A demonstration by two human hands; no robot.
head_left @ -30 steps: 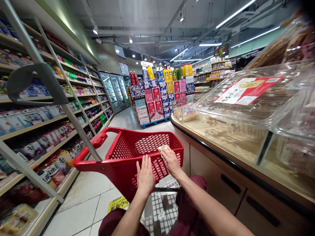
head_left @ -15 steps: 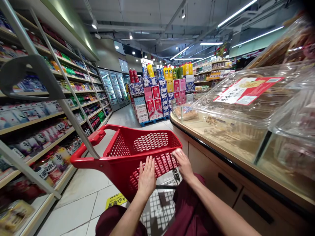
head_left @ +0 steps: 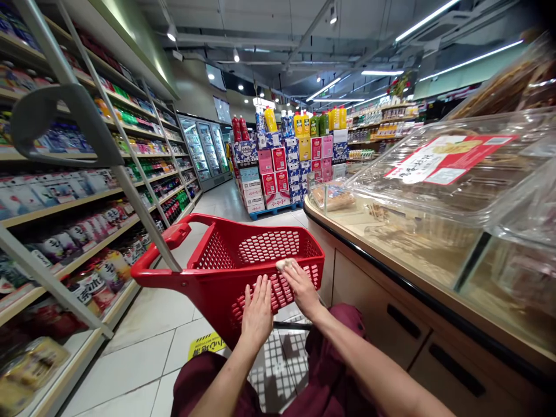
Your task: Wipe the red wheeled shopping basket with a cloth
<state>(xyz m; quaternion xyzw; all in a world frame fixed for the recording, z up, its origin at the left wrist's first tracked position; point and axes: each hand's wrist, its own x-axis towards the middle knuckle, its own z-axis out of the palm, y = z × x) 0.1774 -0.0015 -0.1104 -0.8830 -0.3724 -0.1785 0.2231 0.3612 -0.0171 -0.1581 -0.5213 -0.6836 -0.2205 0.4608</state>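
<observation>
A red plastic shopping cart (head_left: 247, 272) with perforated sides stands in front of my knees. My left hand (head_left: 257, 310) lies flat against its near side, fingers stretched out just below the rim. To the right, my right hand (head_left: 299, 286) presses a small whitish cloth (head_left: 284, 264) against the upper rim on that same side. Most of the cloth is hidden under my fingers, so its exact kind is hard to make out. The inside of the basket shows only red walls.
Drink shelves (head_left: 87, 231) line the left, behind a slanted grey pole with a dark handle (head_left: 65, 127). A wooden counter (head_left: 382, 260) with clear food boxes (head_left: 447, 162) stands close on the right. Stacked drink cartons (head_left: 273, 179) are ahead. A yellow floor sign (head_left: 206, 345) lies below.
My right hand has slid left along the cart's rim, from near the right corner toward the middle, with the whitish cloth now showing. My left hand stays on the side panel.
</observation>
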